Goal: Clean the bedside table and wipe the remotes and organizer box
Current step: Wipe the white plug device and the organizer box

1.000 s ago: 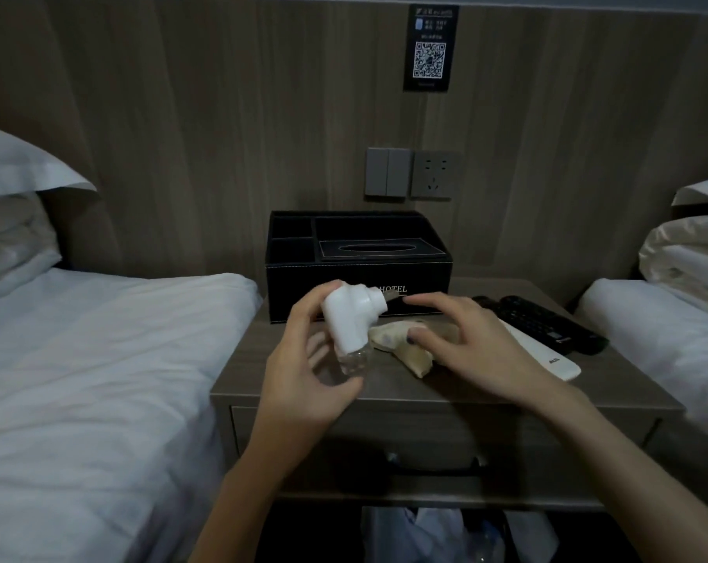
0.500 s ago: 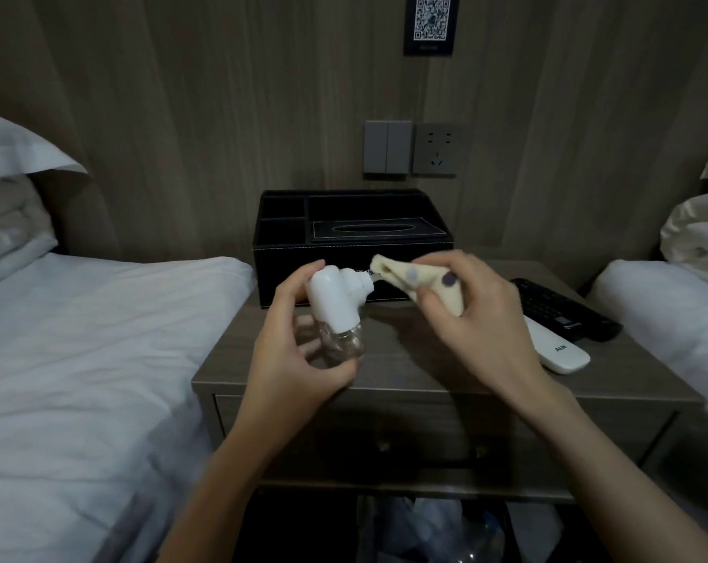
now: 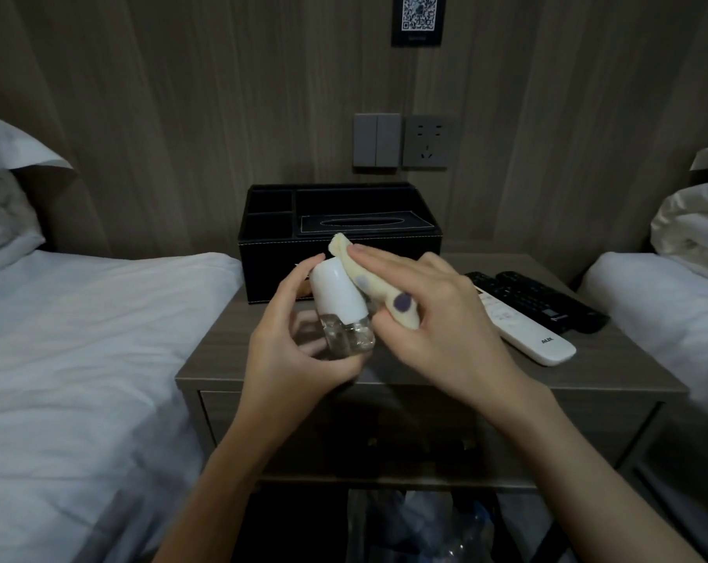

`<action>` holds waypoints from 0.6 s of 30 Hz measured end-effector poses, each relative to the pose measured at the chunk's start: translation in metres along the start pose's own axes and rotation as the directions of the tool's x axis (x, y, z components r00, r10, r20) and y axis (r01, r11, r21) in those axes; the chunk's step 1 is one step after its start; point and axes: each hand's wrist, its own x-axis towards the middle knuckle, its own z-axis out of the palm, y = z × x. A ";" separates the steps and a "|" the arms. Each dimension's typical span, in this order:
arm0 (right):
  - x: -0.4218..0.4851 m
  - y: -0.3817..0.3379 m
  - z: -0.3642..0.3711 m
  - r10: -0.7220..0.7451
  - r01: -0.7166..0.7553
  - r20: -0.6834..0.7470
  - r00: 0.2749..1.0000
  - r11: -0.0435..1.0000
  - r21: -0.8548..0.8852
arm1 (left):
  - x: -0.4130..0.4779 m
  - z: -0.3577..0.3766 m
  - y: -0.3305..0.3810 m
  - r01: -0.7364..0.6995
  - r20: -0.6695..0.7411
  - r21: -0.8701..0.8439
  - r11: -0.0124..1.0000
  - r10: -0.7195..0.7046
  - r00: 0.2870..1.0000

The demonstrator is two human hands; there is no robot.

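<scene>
My left hand (image 3: 299, 351) grips a small bottle (image 3: 340, 306) with a white top and clear base, held above the front of the bedside table (image 3: 230, 351). My right hand (image 3: 433, 319) holds a cream cloth with dark dots (image 3: 385, 290) and presses it against the bottle's white top. The black organizer box (image 3: 271, 258) stands at the back of the table, partly hidden by my hands. A white remote (image 3: 535, 339) and a black remote (image 3: 547, 302) lie side by side on the right of the table.
White beds flank the table, one on the left (image 3: 80, 339) and one on the right (image 3: 669, 302). A wall switch (image 3: 376, 140) and socket (image 3: 425, 142) sit above the box. Plastic bags (image 3: 425, 526) lie under the table's drawer (image 3: 385, 436).
My right hand picked the cloth up off the table and brought it against the bottle. The bottle rose slightly and tilted in my left hand.
</scene>
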 end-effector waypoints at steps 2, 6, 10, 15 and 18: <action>-0.002 0.002 0.002 -0.009 0.010 -0.018 1.000 0.999 0.037 | 0.000 0.001 0.001 0.003 -0.005 -0.010 1.000 -0.003 1.000; -0.007 0.008 0.001 -0.065 0.067 -0.044 0.997 0.997 0.046 | 0.001 0.003 0.002 0.011 -0.036 -0.057 0.998 -0.013 0.999; -0.012 0.013 -0.003 -0.114 0.116 -0.055 0.992 0.993 0.036 | 0.002 0.004 0.002 0.013 -0.051 -0.089 0.996 -0.017 0.999; -0.015 0.018 -0.020 -0.110 0.110 -0.062 0.992 0.994 0.002 | 0.006 0.003 0.004 0.008 -0.043 -0.089 0.996 -0.012 0.999; -0.011 0.013 -0.033 -0.094 0.105 -0.199 0.975 0.994 0.042 | 0.006 0.006 0.004 0.000 -0.016 -0.056 0.998 -0.001 1.000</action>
